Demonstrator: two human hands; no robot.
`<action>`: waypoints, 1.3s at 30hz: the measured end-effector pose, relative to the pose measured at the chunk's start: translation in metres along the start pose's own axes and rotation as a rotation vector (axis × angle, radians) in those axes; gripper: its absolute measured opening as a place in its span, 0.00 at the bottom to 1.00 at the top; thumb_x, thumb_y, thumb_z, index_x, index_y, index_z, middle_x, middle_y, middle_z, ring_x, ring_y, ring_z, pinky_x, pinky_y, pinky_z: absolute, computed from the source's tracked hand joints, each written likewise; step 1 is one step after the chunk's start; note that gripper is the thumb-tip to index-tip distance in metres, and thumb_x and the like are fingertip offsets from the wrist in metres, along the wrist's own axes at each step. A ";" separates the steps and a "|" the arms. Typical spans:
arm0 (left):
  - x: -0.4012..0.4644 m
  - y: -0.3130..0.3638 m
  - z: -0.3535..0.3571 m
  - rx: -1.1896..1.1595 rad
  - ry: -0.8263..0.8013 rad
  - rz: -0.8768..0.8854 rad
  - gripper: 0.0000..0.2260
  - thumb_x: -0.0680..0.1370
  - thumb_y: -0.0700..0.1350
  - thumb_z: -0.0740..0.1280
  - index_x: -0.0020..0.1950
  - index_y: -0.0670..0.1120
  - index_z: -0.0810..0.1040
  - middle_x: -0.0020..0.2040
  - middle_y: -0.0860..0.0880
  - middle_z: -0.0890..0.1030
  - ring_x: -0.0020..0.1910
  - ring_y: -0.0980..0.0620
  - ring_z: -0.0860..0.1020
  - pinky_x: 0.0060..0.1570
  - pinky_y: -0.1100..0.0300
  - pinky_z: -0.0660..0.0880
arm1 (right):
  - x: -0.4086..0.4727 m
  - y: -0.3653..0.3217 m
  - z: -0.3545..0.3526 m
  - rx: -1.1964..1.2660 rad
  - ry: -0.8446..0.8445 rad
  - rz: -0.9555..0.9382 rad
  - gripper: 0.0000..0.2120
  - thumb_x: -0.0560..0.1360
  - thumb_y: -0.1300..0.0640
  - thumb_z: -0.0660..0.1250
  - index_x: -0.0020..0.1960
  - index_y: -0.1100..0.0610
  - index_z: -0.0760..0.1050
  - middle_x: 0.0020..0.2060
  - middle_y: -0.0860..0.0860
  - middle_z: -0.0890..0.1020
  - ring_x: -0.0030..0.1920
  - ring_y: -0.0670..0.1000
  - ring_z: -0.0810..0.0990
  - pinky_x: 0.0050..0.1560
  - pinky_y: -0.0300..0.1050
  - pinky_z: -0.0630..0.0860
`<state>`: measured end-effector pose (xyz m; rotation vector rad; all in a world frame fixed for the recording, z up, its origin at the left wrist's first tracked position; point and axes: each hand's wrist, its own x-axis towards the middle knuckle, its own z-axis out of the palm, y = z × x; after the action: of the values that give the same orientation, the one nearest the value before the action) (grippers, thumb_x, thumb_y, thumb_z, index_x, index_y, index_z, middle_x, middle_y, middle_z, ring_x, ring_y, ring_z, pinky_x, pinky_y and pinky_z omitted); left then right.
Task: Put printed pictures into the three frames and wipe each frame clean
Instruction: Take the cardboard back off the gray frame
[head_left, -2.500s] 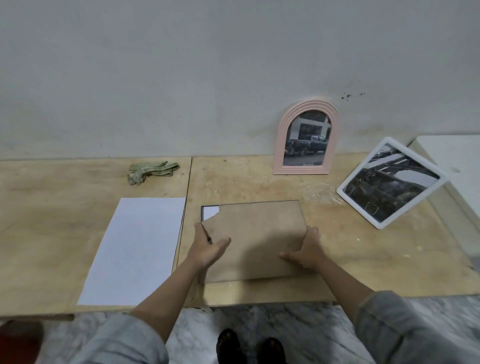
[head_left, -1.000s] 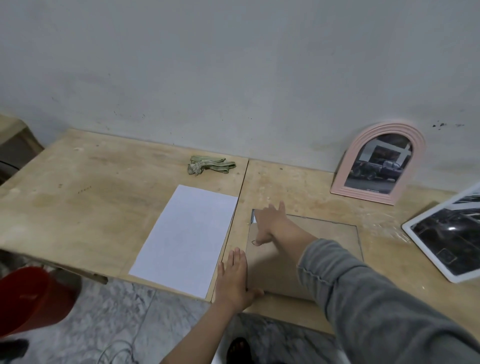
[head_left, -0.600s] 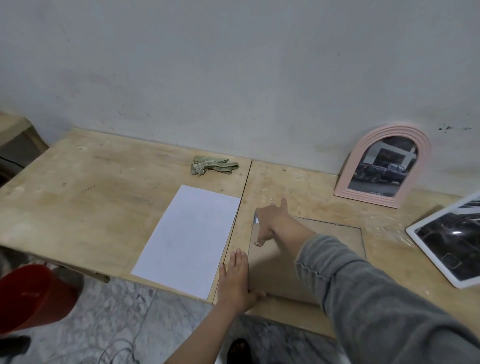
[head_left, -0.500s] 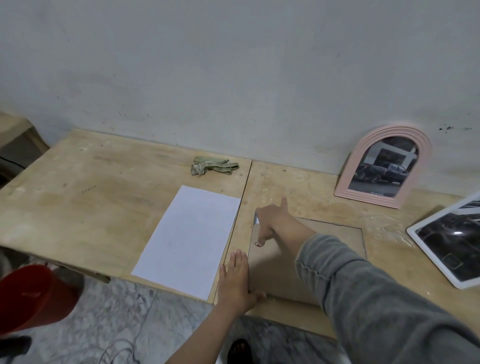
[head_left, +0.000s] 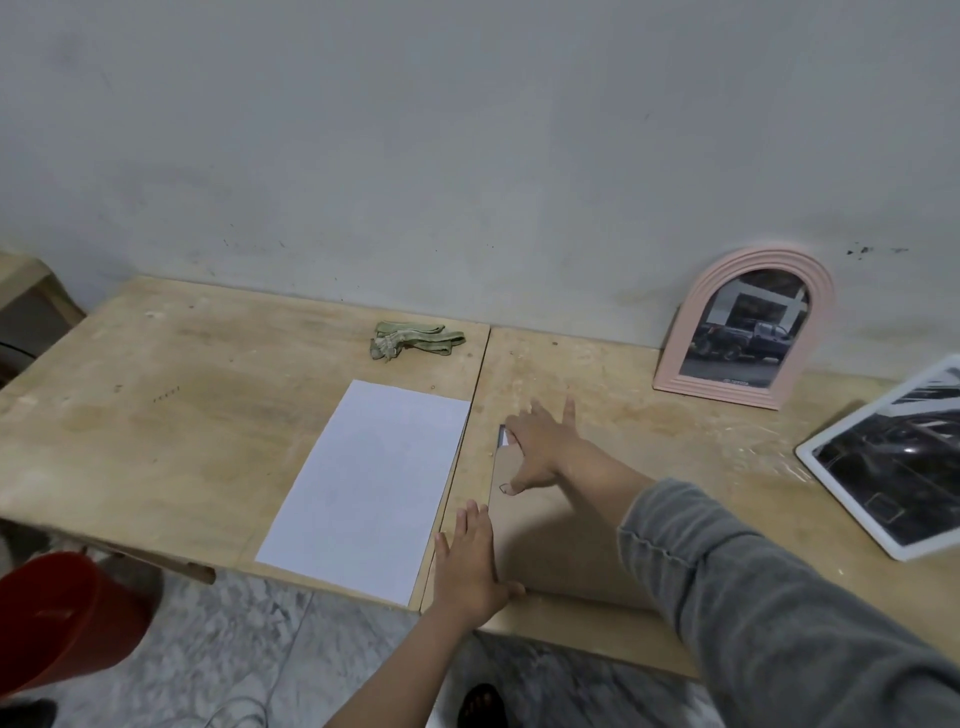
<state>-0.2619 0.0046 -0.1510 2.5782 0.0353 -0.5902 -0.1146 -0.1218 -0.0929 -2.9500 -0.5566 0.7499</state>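
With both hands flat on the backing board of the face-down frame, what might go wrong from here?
The backing board looks unseated at its far left corner under the right hand; pressing may crease the print. The face-down frame sits near the table edge by the left hand and could slide off.

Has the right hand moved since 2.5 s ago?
Yes. The right hand has crossed from the backing board's right edge to its far left corner, nearer the white paper.
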 end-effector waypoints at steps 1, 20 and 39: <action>0.000 -0.001 0.001 -0.014 0.000 0.006 0.49 0.72 0.57 0.70 0.78 0.44 0.39 0.79 0.47 0.40 0.78 0.47 0.39 0.73 0.43 0.39 | -0.001 0.002 0.005 0.010 0.035 -0.006 0.33 0.61 0.36 0.72 0.57 0.51 0.64 0.71 0.55 0.64 0.76 0.57 0.44 0.66 0.72 0.33; 0.003 0.003 -0.009 -0.170 0.053 -0.018 0.47 0.63 0.51 0.79 0.72 0.41 0.55 0.74 0.42 0.60 0.73 0.39 0.58 0.69 0.41 0.61 | -0.088 0.063 0.069 0.601 0.630 0.713 0.34 0.71 0.48 0.68 0.72 0.55 0.58 0.75 0.61 0.52 0.75 0.62 0.49 0.71 0.65 0.44; 0.007 -0.002 -0.035 -0.190 0.117 -0.140 0.29 0.62 0.43 0.74 0.56 0.43 0.61 0.51 0.46 0.70 0.53 0.45 0.72 0.42 0.57 0.73 | -0.129 0.088 0.082 0.975 0.573 0.900 0.26 0.72 0.48 0.69 0.63 0.60 0.66 0.61 0.59 0.68 0.56 0.62 0.76 0.56 0.50 0.72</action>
<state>-0.2414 0.0226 -0.1271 2.4348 0.2989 -0.4609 -0.2295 -0.2535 -0.1186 -2.1398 0.9454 0.0551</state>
